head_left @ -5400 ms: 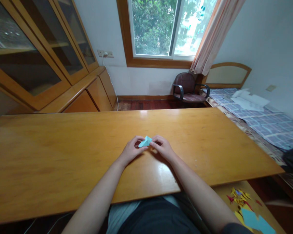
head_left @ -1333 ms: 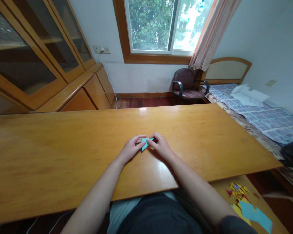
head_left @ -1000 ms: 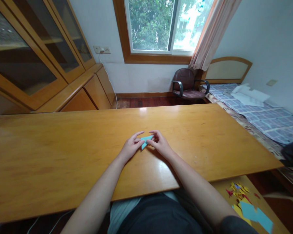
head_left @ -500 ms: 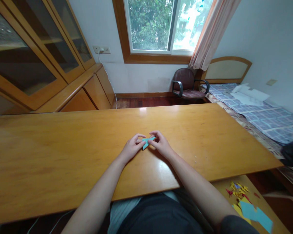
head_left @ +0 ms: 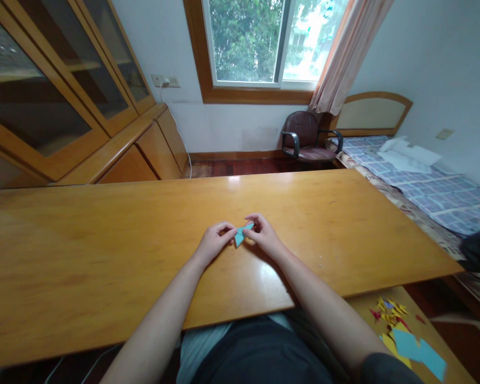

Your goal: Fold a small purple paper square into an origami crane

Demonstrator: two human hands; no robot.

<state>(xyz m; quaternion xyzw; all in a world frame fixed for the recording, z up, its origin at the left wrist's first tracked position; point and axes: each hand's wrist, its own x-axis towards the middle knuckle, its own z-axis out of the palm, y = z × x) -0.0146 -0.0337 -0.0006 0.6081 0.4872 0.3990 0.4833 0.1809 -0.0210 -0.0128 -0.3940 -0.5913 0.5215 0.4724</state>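
Observation:
A small folded piece of light blue paper point(head_left: 240, 237) is held just above the wooden table point(head_left: 104, 250), near its middle. My left hand point(head_left: 217, 241) pinches the paper's left edge between thumb and fingers. From the other side my right hand point(head_left: 262, 234) grips it, the thumb lying on top and the index finger arched above. One pointed corner of the paper hangs toward me. Parts of the fold are covered by my fingers.
At lower right, a lower surface point(head_left: 368, 304) carries several small folded yellow and red paper pieces point(head_left: 390, 312) and light blue paper sheets point(head_left: 420, 349). A brown armchair point(head_left: 306, 138) stands beyond the table, beside a bed point(head_left: 436, 186). Glass-door cabinets point(head_left: 64, 80) line the left.
My left fingers have drawn in from an arched pose and now pinch the paper's left edge. The paper has turned slightly. My right hand stays about where it was.

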